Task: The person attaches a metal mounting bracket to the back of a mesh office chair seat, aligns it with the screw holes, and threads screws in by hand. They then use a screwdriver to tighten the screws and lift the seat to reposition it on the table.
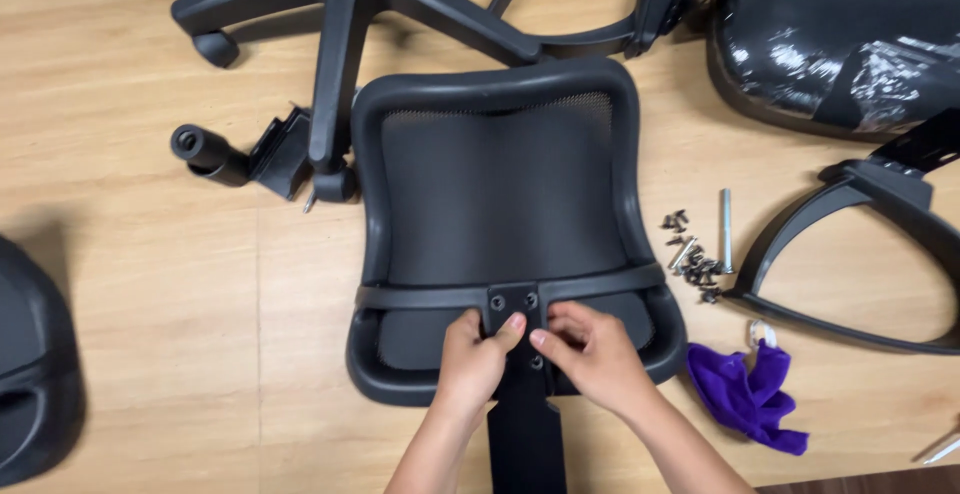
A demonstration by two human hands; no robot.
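A black mesh chair backrest (500, 184) lies flat on the wooden floor. A black bracket bar (525, 424) runs from its lower edge toward me, ending in a plate with bolt holes (513, 302). My left hand (475, 359) and my right hand (590, 354) both rest on the bracket where it meets the backrest frame, fingers curled and fingertips almost touching over the plate. Whether a small bolt sits under the fingers cannot be seen.
A pile of bolts and screws (695, 254) lies right of the backrest, a purple cloth (745, 394) below it. A five-star caster base (350, 14), two armrests (860, 244), a wrapped seat cushion (840, 44) and a black part (30, 364) lie around.
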